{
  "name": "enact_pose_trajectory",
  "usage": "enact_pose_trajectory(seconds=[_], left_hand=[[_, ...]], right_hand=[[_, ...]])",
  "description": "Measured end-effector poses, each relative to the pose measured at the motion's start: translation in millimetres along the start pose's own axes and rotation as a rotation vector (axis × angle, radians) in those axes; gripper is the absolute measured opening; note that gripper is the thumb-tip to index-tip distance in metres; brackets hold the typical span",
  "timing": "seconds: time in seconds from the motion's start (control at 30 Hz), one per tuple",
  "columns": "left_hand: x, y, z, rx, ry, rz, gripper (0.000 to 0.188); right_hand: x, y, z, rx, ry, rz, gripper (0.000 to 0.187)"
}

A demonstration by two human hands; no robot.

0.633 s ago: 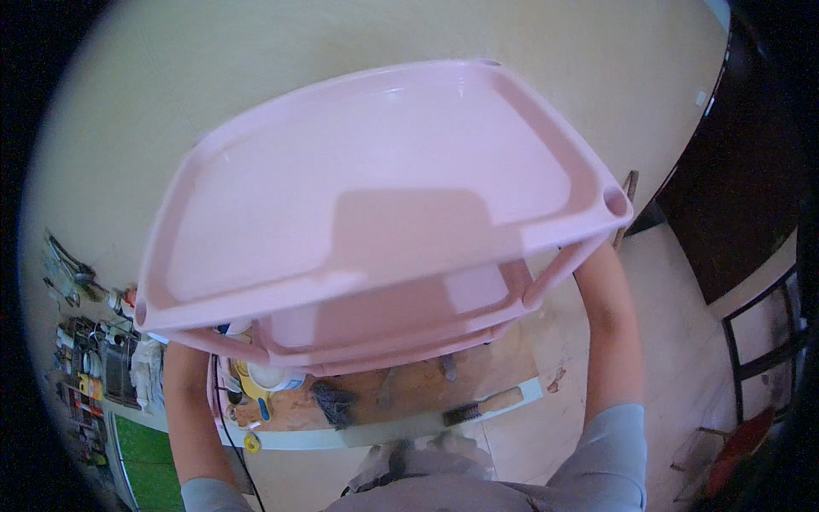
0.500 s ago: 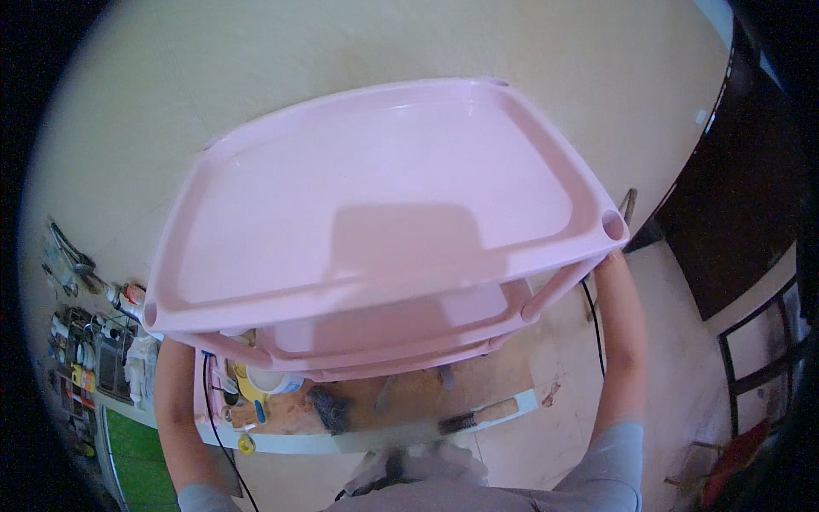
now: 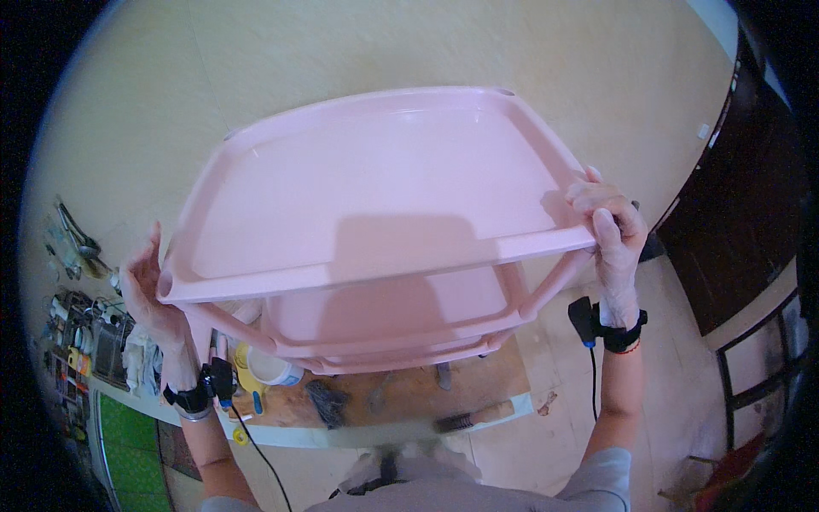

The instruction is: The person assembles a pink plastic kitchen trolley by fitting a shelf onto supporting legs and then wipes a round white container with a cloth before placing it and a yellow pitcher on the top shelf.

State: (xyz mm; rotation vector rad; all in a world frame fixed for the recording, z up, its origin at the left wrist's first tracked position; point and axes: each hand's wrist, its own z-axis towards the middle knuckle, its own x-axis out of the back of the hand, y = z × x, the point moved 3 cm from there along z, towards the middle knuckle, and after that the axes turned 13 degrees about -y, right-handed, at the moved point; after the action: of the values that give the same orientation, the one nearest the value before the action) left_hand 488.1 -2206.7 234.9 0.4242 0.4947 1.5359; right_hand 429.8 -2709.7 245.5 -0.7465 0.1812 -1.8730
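A pink plastic shelf rack [image 3: 375, 179] with stacked tiers fills the middle of the view, its flat top tray facing me. My left hand [image 3: 147, 290] holds the near left corner of the top tray, fingers spread against its side. My right hand [image 3: 607, 235] grips the near right corner, fingers curled over the rim. Both wrists carry black bands with cables. The lower tiers show beneath the top tray's front edge.
A beige wall [image 3: 426, 51] stands behind the rack. Below lies a wooden board [image 3: 401, 397] with tools and a white cup [image 3: 271, 369]. Small tools and clutter line the left side [image 3: 81, 333]. A dark wooden door [image 3: 742, 213] is at the right.
The rack has moved away from the camera and looks smaller. Both hands, hidden behind it before, now show at the top tray's near corners.
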Motion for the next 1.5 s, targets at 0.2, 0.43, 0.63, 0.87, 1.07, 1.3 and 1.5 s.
enact_pose_trajectory(seconds=[0.2, 0.43, 0.63, 0.87, 1.07, 1.3, 1.5], left_hand=[[-2, 9, -17, 0.045, -0.153, 0.431, 0.027], [-17, 17, -21, -0.029, -0.040, 0.384, 0.031], [-12, 17, -23, -0.157, -0.119, 0.418, 0.032], [-11, 10, -20, -0.133, -0.109, 0.466, 0.031], [9, 26, 7, 0.399, -0.368, 0.210, 0.033], [-39, 41, 101, 0.615, -0.739, 0.693, 0.046], [-47, -34, 144, 0.629, -0.952, 0.817, 0.046]], right_hand=[[-12, -2, -2, -0.025, 0.136, 0.067, 0.026], [-18, 2, -12, 0.006, 0.268, 0.016, 0.030], [-21, -4, -19, 0.083, 0.270, -0.036, 0.035], [-16, -2, -15, 0.026, 0.249, -0.031, 0.033], [26, 14, 6, -0.483, 0.053, 0.253, 0.031], [56, 46, 94, -0.644, -0.382, -0.048, 0.046], [37, 104, 116, -0.809, -0.674, -0.159, 0.062]])
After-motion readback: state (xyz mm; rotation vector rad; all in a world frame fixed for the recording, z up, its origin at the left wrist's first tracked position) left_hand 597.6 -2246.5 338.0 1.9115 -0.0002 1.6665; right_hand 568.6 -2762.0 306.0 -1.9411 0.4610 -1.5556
